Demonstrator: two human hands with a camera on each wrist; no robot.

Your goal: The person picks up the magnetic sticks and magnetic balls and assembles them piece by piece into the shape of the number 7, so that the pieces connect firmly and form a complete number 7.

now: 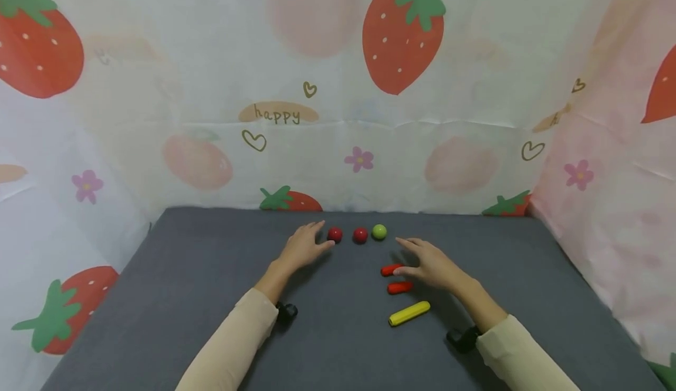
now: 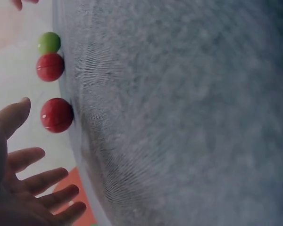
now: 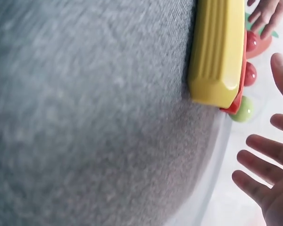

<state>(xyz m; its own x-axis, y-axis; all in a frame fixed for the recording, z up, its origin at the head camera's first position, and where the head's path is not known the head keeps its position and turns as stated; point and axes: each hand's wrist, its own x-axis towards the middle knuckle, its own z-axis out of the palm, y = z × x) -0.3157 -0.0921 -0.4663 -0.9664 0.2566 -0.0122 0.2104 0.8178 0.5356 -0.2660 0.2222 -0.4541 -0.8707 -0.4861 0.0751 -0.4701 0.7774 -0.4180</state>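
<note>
My left hand [image 1: 303, 245], fingers spread and holding nothing, is just left of a shiny red ball [image 1: 335, 235]. A second red ball [image 1: 360, 236] and a light green ball [image 1: 379, 232] continue the row to the right. My right hand [image 1: 434, 266] reaches in from the right, its fingers extended and apart. Its thumb overlaps the right end of a short red piece [image 1: 390, 270] in the head view. Nearer to me lie another red piece [image 1: 399, 287] and a longer yellow ridged bar [image 3: 217, 56], set at a slant.
Everything lies on a dark grey cloth-covered table [image 1: 338, 344]. Behind it hangs a pale curtain [image 1: 211, 86] printed with strawberries, and similar cloth closes both sides. Each wrist carries a small black camera [image 1: 287, 312].
</note>
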